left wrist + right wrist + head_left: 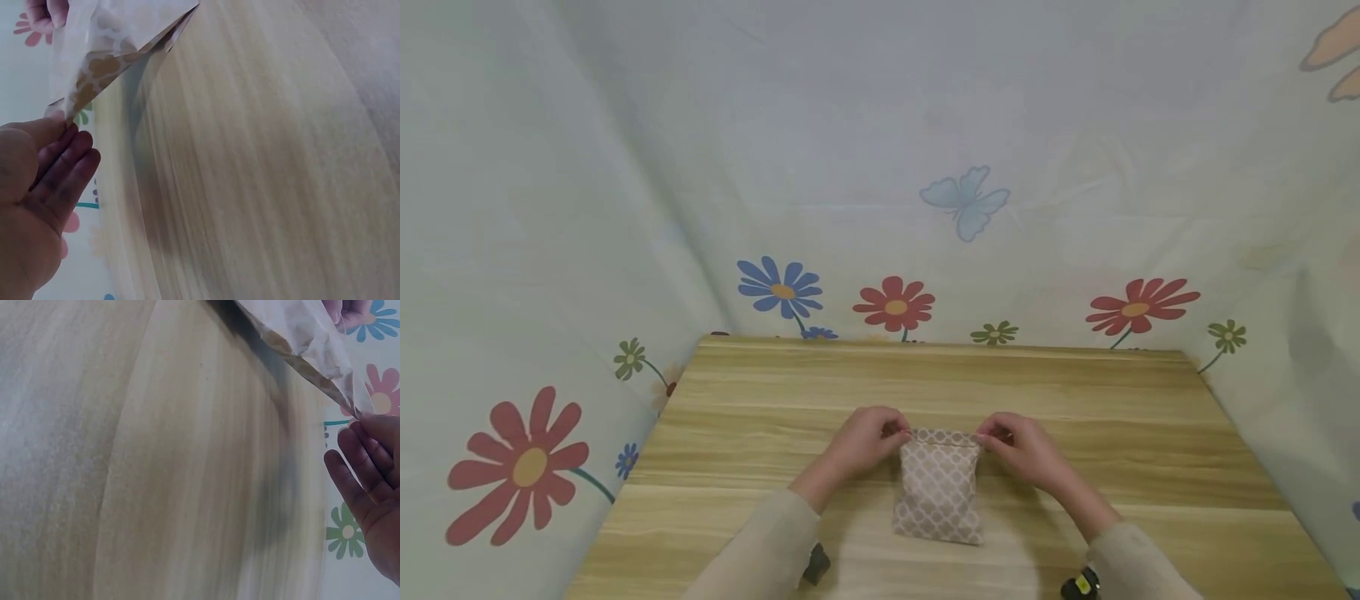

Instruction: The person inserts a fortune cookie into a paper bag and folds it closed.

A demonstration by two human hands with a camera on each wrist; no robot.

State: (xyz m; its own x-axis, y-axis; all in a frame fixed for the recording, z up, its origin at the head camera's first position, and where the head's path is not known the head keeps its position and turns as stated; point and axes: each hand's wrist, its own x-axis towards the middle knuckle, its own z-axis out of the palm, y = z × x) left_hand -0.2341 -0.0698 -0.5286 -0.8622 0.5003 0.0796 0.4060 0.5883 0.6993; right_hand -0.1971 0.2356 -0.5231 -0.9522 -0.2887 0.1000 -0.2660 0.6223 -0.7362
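A small beige pouch (938, 492) with a pale lattice pattern and a folded band along its top hangs between both hands over the table. My left hand (871, 440) pinches its top left corner between thumb and index finger. At the top right corner, my right hand (1019, 448) pinches it the same way. In the left wrist view, the pouch (112, 44) slants down from the fingers, the other fingers loosely bent below. The right wrist view shows creased fabric of the pouch (306, 344) running to the right thumb, its remaining fingers extended. Whatever the pouch contains is hidden.
A wood-grain table (760, 392) spreads beneath the hands. Behind it and along the sides hangs a pale curtain (820, 167) printed with flowers and a butterfly. Small dark devices (817, 564) sit by the sleeve cuffs.
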